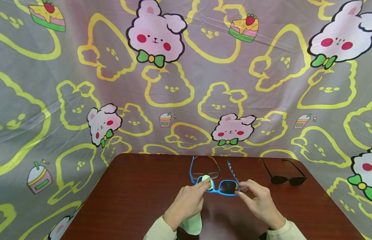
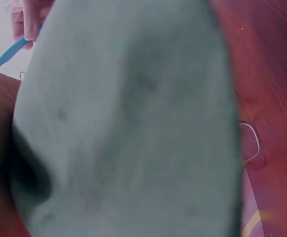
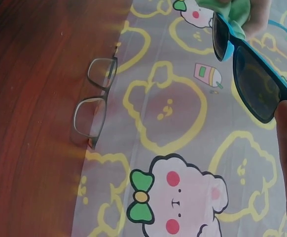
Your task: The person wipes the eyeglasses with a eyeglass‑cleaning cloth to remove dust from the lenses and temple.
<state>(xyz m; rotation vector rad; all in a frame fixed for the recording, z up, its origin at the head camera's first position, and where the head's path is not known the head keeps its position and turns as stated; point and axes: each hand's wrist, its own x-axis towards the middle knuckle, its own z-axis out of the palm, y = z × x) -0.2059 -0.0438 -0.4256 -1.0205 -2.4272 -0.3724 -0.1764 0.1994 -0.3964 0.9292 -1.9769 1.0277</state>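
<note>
Sunglasses [image 1: 226, 187], blue-framed with dark lenses, are hovering above the brown wood-grain surface [image 1: 129, 200]; right hand [image 1: 259, 199] is pinching one hinge corner, left hand [image 1: 186, 200] is pinching pale-green cloth [image 1: 193, 224] over the opposite lens. Risk: harder pressing could be twisting the frame loose.

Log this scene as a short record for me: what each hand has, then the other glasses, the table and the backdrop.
Left hand: holds green cloth against one lens of the blue sunglasses
Right hand: grips the blue sunglasses near the other lens's outer corner
Clear glasses: on the table, beyond the blue pair
Black sunglasses: on the table, far right, arms unfolded
Table: reddish-brown
Backdrop: gray, with rabbits and yellow outlines
</note>
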